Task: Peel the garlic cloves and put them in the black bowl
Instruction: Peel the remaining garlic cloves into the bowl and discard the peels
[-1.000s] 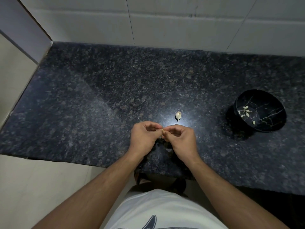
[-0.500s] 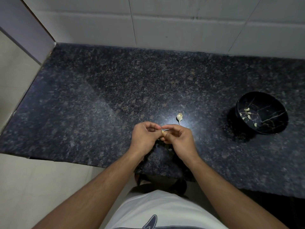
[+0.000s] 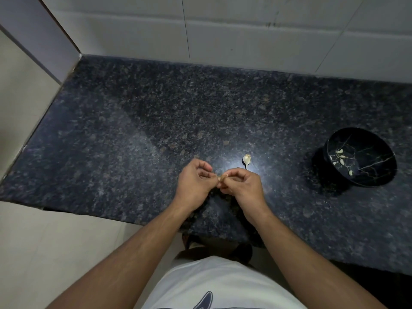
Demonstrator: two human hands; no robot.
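Mid-peel: left hand (image 3: 195, 179) and right hand (image 3: 242, 183) both pinch one garlic clove (image 3: 221, 178) over the counter. Unpeeled clove (image 3: 246, 159) lies at 1 o'clock from them. Black bowl (image 3: 376, 175), at 3 o'clock, holds peeled cloves. Next: strip skin, carry clove right.
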